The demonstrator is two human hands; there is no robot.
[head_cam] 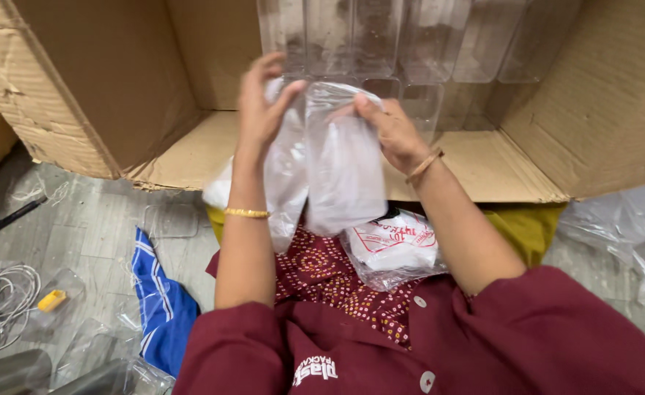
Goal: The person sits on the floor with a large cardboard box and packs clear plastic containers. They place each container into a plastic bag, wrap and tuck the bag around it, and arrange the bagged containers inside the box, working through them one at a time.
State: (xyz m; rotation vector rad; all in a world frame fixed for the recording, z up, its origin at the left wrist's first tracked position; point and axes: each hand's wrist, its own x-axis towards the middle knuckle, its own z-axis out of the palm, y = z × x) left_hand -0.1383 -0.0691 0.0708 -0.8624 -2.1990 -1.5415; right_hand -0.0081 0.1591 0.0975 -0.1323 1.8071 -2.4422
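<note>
your left hand [260,110] and right hand [392,132] are raised in front of an open cardboard box [103,88] lying on its side. both hands grasp a clear plastic bag [340,168] at its top edge: the left fingers [287,95] pinch the left part of the bag mouth, the right fingers [362,106] clench the right part. the bag hangs below the fingers, folded into 2 lobes, and its lower end reaches down to your lap.

inside the cardboard box, a row of clear plastic containers [381,36] stands against the back wall; a lower row shows partly behind your hands. their contents cannot be made out, and their tops are cut off by the upper frame edge.

on your lap lies a white packet with red print [392,245], partly covered by the hanging bag. more clear plastic wrap [630,227] lies to the right, cut off by the frame edge.

on the floor [95,227] to the left lie a blue striped cloth [161,307], a white cable [4,292], a small yellow piece [51,300] and a dark pen-like tool [13,216]. the grey objects at the lower left corner are too blurred to identify.
</note>
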